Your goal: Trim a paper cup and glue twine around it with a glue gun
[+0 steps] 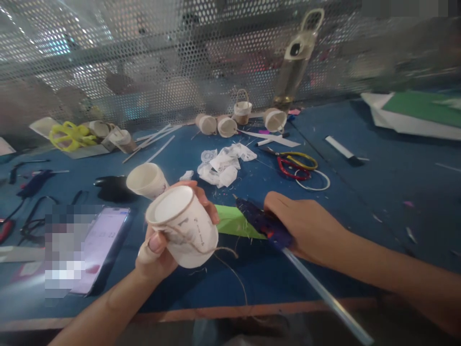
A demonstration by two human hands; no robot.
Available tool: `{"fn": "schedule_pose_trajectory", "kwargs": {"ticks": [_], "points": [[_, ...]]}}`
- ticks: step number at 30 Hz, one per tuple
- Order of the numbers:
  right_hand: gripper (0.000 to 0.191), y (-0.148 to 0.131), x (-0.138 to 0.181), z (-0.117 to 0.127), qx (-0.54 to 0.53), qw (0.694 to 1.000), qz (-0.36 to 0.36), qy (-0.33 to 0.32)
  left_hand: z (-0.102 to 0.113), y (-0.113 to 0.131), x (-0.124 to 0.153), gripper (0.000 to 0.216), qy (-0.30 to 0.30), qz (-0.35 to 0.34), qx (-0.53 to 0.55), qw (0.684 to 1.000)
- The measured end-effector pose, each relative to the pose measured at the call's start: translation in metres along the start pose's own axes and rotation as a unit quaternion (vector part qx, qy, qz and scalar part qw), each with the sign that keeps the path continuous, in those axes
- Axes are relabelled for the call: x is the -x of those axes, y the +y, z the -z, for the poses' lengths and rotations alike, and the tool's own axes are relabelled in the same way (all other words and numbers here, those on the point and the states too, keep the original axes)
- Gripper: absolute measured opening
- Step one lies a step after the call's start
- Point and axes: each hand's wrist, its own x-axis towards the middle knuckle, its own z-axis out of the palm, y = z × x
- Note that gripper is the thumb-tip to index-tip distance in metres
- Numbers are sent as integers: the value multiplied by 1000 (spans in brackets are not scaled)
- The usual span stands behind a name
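My left hand [154, 250] is wrapped round a white paper cup [196, 240], tilted with its round end toward me. Brown twine [226, 251] runs round the cup's rim and side, and a loose length trails down to the table. In my right hand [302, 221] is a dark blue hot glue gun [264, 221], its nozzle pointing up and left, apart from the cup. A long clear glue stick [327, 295] sticks out of its back. Under the two hands lies a strip of green paper [234, 222]. Another paper cup [147, 180] lies just behind the held one.
Crumpled white paper [226, 166] lies mid-table, with red-and-yellow-handled scissors [297, 163] to its right. Several twine-wrapped cups [226, 127] and a clear bottle [293, 67] stand near the perforated metal screen [173, 57]. A phone [104, 250] lies at left.
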Motion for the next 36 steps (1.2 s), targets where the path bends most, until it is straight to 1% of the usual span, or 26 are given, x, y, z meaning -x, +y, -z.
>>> {"fn": "schedule_pose_trajectory", "kwargs": {"ticks": [2, 4, 8, 10, 13, 15, 16, 18, 20, 22, 24, 25, 26, 27, 28, 29, 30, 34, 36], "points": [[22, -2, -1, 0, 38, 999, -10, -37, 1, 3, 1, 55, -9, 19, 33, 999], [22, -6, -2, 1, 46, 996, -30, -65, 3, 4, 2, 55, -16, 31, 65, 997], [26, -5, -3, 7, 18, 990, -75, -121, 5, 3, 4, 54, -50, 46, 101, 993], [30, -1, -3, 10, -15, 989, -72, -128, 5, 0, 5, 53, -55, 62, 100, 991], [36, 1, -4, 17, -59, 992, -37, -103, 7, -8, 7, 55, -56, 92, 63, 992], [29, -3, -4, 22, -126, 987, -19, -97, 10, -15, 10, 60, -58, 108, 24, 992], [23, -7, -4, 24, -179, 979, -14, -97, 13, -18, 11, 63, -57, 117, -3, 992], [14, -16, -2, 25, -311, 944, -15, -109, 17, -22, 14, 65, -57, 131, -57, 988], [16, -24, -1, 22, -442, 888, -17, -128, 18, -24, 15, 62, -60, 143, -89, 984], [24, -28, 0, 18, -546, 824, -19, -150, 18, -24, 16, 59, -66, 153, -96, 981], [34, -28, -2, 13, -617, 768, -27, -168, 16, -22, 16, 56, -72, 158, -106, 979], [37, -28, -3, 12, -638, 749, -34, -176, 14, -21, 16, 54, -73, 158, -115, 978], [39, -28, -4, 12, -650, 737, -39, -183, 13, -19, 15, 53, -76, 156, -126, 977], [39, -28, -5, 12, -653, 732, -43, -190, 12, -19, 15, 51, -78, 155, -138, 975], [38, -29, -6, 12, -652, 733, -46, -191, 11, -18, 15, 50, -79, 156, -151, 973], [37, -30, -6, 13, -644, 740, -49, -186, 10, -18, 14, 50, -80, 156, -164, 971], [36, -31, -5, 13, -630, 755, -54, -172, 9, -18, 14, 51, -78, 156, -177, 969], [20, -34, -1, 15, -521, 846, -88, -69, 6, -19, 14, 57, -69, 131, -215, 965], [15, -35, 1, 16, -462, 882, -92, -19, 6, -20, 14, 56, -76, 114, -229, 964]]}}
